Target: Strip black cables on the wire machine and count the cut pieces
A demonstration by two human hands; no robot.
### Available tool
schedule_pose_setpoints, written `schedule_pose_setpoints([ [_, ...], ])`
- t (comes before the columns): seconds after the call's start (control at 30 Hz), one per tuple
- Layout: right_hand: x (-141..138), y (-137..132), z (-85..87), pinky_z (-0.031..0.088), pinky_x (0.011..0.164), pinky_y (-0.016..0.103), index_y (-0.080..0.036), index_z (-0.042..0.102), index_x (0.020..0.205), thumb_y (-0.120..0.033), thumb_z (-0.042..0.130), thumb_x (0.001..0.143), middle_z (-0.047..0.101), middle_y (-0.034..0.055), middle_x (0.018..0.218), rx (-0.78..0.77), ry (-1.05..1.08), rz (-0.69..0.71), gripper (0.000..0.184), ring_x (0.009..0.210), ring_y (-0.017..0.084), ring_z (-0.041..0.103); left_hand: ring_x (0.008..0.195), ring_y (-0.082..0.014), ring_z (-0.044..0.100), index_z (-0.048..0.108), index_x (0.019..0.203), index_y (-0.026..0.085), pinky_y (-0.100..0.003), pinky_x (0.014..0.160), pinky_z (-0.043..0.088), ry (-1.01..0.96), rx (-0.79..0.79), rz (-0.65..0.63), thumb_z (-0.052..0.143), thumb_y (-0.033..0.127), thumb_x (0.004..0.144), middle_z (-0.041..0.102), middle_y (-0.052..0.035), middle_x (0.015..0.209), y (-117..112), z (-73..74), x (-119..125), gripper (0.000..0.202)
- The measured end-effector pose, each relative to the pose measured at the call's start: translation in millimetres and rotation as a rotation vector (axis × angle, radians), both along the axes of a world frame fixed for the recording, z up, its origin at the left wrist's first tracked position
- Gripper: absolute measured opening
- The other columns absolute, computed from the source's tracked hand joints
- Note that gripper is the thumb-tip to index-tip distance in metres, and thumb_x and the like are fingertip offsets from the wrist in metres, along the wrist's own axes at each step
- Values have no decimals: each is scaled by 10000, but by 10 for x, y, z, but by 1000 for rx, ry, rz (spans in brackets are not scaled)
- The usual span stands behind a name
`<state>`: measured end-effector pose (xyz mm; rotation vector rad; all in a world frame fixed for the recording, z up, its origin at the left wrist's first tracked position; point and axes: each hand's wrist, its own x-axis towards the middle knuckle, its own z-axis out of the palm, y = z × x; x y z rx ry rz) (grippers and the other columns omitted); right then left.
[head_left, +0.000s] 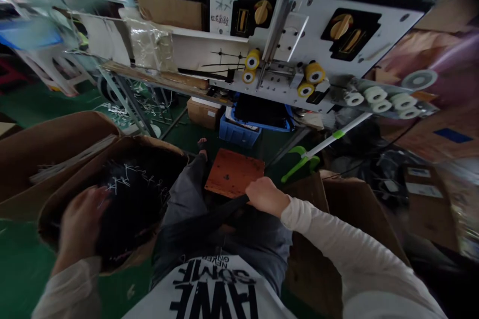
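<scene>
My left hand (83, 222) is blurred and curls against a black wire bundle (130, 209) with white-tipped strands on top, which lies in an open cardboard box (149, 143). My right hand (266, 197) is a closed fist around a thick black strand (209, 222) that runs across my lap toward the bundle. That fist sits at the corner of a scuffed orange-brown wooden board (234, 173) resting on my knees. The strand's far end is hidden by the bundle.
Ahead stands a white machine panel (314, 35) with yellow rollers, white rollers and dials. Below it are a blue crate (235, 132) and a small carton (201, 113). A green-handled tool (310, 154) leans at right, beside another cardboard box (310, 259). Loose wires cover the green floor (33, 102).
</scene>
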<state>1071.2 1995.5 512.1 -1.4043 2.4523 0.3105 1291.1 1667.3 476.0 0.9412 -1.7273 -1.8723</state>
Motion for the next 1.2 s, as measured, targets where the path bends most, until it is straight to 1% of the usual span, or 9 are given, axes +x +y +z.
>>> schedule_pose_setpoints([
  [0.03, 17, -50, 47, 420, 574, 327, -121, 725, 707, -183, 648, 779, 708, 169, 739, 11, 11, -1, 122, 718, 291, 679, 979, -242, 628, 638, 819, 393, -388, 748, 487, 23, -12, 10, 619, 578, 690, 711, 122, 785, 160, -63, -188, 226],
  [0.13, 57, -196, 175, 428, 566, 337, -117, 731, 716, -149, 598, 804, 710, 168, 736, 43, 45, 10, 162, 719, 296, 680, 1134, -246, 557, 631, 1055, 277, -388, 976, 414, -32, -40, -495, 681, 431, 712, 667, -3, 1132, 836, -196, -811, 379],
  [0.23, 92, -335, 264, 446, 587, 331, -127, 734, 759, -156, 569, 824, 719, 155, 794, 117, 36, 30, 180, 767, 283, 683, 1125, -249, 556, 548, 1206, 174, -369, 996, 389, 47, -203, -908, 746, 323, 631, 629, -107, 1180, 1553, -266, -1285, 626],
  [0.37, 50, -435, 324, 462, 622, 325, -122, 727, 753, -138, 589, 796, 718, 150, 822, 201, 12, 9, 146, 807, 271, 681, 961, -258, 600, 619, 1012, 136, -327, 811, 453, -27, -313, -869, 660, 199, 689, 667, -115, 956, 2045, -349, -1572, 331],
  [0.53, -319, -207, 447, 477, 727, 359, -121, 685, 957, -208, 648, 757, 705, 152, 885, -124, 17, 8, 221, 884, 291, 665, 568, -131, 521, 626, 885, 119, -242, 557, 404, -54, -199, -917, 507, 260, 831, 524, -9, 603, 1921, -361, -1655, 192],
  [0.67, -610, -36, 373, 495, 778, 301, -213, 401, 1354, -356, 670, 775, 671, 82, 1074, -620, -474, -159, 655, 906, 191, 651, 384, -46, 263, 593, 960, 115, -187, 390, 239, 8, 395, -1062, 558, 425, 826, 344, 82, 491, 1640, -260, -1611, 340],
  [0.8, -528, -202, 101, 511, 690, 269, -218, 369, 1384, -399, 661, 778, 635, 89, 1138, -965, -879, -258, 697, 807, 158, 642, 370, -21, 225, 600, 924, 97, -181, 377, 178, 55, 730, -1111, 650, 398, 778, 353, 84, 489, 1489, -153, -1585, 338],
  [0.97, -309, -397, -157, 450, 511, 219, -240, 410, 1336, -346, 641, 804, 681, 55, 972, -1164, -1150, -377, 590, 547, 94, 553, 355, -25, 212, 590, 903, 111, -187, 370, 162, 5, 760, -1059, 689, 437, 735, 332, 96, 447, 1545, -187, -1571, 379],
  [1.2, 100, -315, -835, 419, 450, 222, -268, 428, 1299, -439, 687, 754, 669, 64, 919, -1288, -1190, -711, 628, 652, 174, 627, 353, -42, 250, 599, 812, 113, -230, 408, 139, -108, 651, -983, 646, 625, 677, 339, 87, 433, 1735, -624, -1332, 532],
])
